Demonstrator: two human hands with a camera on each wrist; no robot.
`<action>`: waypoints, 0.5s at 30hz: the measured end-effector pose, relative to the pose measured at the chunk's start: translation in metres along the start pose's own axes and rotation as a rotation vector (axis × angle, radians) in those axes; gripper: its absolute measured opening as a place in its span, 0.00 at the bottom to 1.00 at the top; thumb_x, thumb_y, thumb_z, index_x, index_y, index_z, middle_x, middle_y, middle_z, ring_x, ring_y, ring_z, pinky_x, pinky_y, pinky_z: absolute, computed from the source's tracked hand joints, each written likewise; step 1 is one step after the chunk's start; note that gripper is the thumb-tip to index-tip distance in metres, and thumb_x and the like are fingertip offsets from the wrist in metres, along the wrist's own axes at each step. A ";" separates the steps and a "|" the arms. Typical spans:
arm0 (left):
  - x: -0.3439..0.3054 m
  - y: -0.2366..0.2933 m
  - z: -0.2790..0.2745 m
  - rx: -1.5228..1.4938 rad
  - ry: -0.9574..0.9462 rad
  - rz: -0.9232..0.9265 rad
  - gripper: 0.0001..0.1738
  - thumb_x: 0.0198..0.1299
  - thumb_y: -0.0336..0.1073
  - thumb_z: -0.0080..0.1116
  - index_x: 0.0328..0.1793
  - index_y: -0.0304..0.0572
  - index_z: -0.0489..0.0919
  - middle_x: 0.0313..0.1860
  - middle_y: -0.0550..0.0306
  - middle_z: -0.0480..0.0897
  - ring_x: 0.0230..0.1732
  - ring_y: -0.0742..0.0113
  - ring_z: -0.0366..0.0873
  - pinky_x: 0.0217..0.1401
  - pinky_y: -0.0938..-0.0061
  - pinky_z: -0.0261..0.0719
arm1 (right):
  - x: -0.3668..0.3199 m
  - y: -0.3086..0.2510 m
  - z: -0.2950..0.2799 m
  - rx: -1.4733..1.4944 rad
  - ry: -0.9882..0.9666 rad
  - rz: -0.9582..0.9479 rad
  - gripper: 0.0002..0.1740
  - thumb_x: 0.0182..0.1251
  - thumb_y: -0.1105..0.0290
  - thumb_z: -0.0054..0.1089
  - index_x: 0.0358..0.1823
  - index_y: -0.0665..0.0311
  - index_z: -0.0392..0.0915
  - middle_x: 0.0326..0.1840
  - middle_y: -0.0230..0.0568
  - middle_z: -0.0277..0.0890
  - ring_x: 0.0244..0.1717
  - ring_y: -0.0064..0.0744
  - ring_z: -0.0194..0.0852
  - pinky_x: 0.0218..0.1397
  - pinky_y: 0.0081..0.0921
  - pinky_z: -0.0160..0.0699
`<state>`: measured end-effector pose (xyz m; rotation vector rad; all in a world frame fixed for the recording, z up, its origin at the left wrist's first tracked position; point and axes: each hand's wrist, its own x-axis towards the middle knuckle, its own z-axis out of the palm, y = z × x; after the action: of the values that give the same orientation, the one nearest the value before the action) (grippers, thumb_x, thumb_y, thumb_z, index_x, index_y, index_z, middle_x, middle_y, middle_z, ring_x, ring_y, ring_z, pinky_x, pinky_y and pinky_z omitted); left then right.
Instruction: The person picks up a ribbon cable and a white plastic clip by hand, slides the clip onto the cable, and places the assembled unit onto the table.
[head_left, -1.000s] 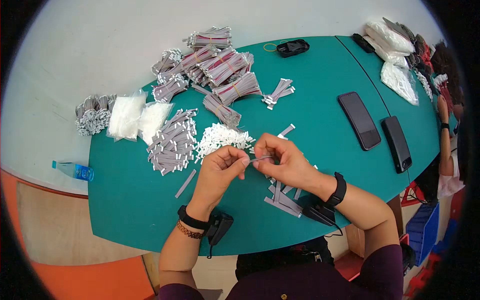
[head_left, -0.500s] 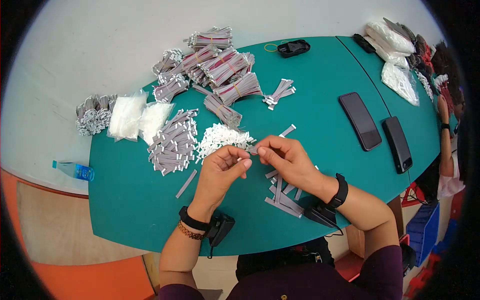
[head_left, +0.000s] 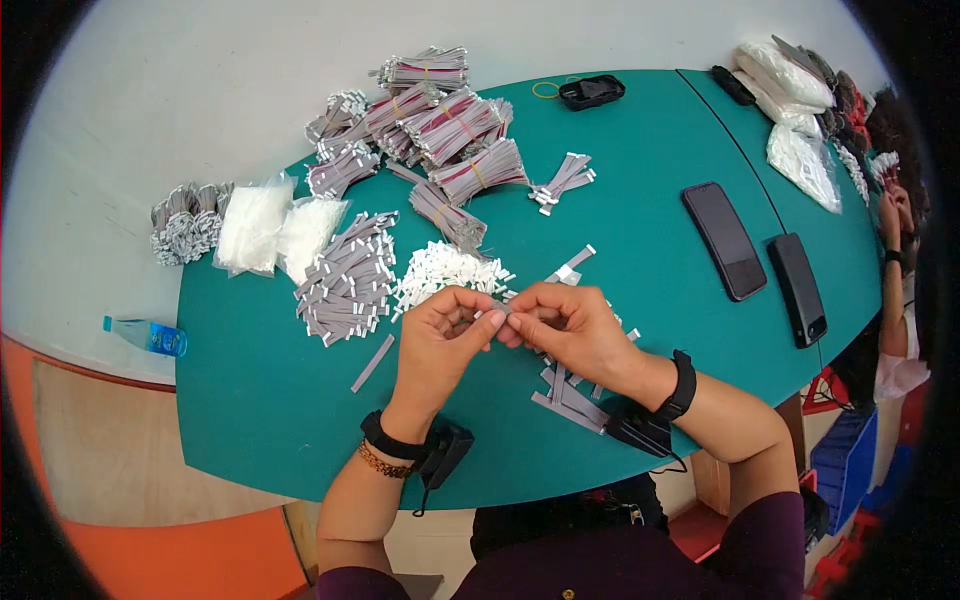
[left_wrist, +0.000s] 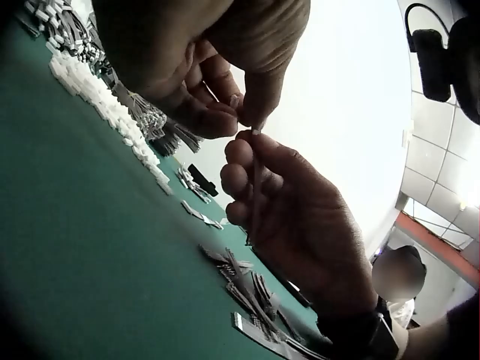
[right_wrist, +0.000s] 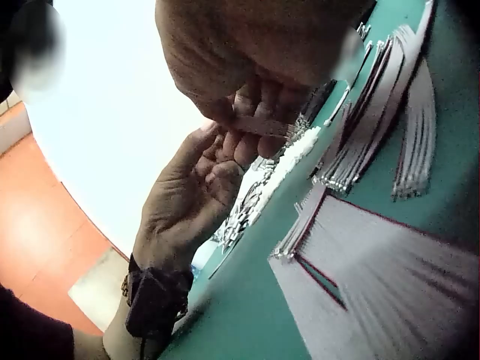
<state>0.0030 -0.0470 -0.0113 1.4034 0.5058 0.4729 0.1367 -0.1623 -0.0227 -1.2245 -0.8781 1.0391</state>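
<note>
My left hand (head_left: 435, 340) and right hand (head_left: 580, 330) meet at the fingertips above the green table. Pinched in the right hand is a short grey ribbon cable (left_wrist: 257, 187), seen edge-on in the left wrist view. Its bare wire ends (right_wrist: 292, 132) show in the right wrist view. A small white connector (left_wrist: 235, 101) sits among the left hand's curled fingers, and the left thumb and finger press at the cable's near end. Just beyond the hands lies a heap of white connectors (head_left: 445, 272). Loose ribbon cables (head_left: 568, 408) lie under the right wrist.
Left of the heap are piled grey cables with white ends (head_left: 345, 285) and plastic bags (head_left: 252, 228). Banded cable bundles (head_left: 455, 130) stack at the back. Two phones (head_left: 724, 240) lie to the right, a bottle (head_left: 146, 335) at the far left. Another person's hand (head_left: 890, 212) shows at far right.
The right hand turned the cable end outward and then back, while the left fingers parted from it and came together with the right fingertips again. The head view shifted slightly.
</note>
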 end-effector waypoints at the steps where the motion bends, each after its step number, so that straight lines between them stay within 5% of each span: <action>1: 0.000 -0.001 0.000 0.002 0.000 0.009 0.07 0.57 0.28 0.61 0.40 0.34 0.77 0.32 0.60 0.80 0.31 0.78 0.75 0.31 0.85 0.72 | 0.000 0.001 0.000 0.002 0.005 0.000 0.06 0.67 0.75 0.52 0.39 0.72 0.75 0.32 0.36 0.79 0.36 0.19 0.77 0.39 0.16 0.76; 15: 0.001 -0.006 -0.002 -0.164 -0.033 -0.048 0.08 0.57 0.30 0.61 0.40 0.34 0.77 0.32 0.59 0.80 0.28 0.77 0.72 0.31 0.83 0.70 | -0.002 -0.004 0.001 0.063 -0.033 0.023 0.07 0.69 0.74 0.50 0.39 0.71 0.74 0.33 0.36 0.79 0.34 0.17 0.76 0.39 0.17 0.75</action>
<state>0.0030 -0.0450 -0.0175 1.2372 0.4627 0.4423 0.1363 -0.1639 -0.0189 -1.1700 -0.8521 1.0995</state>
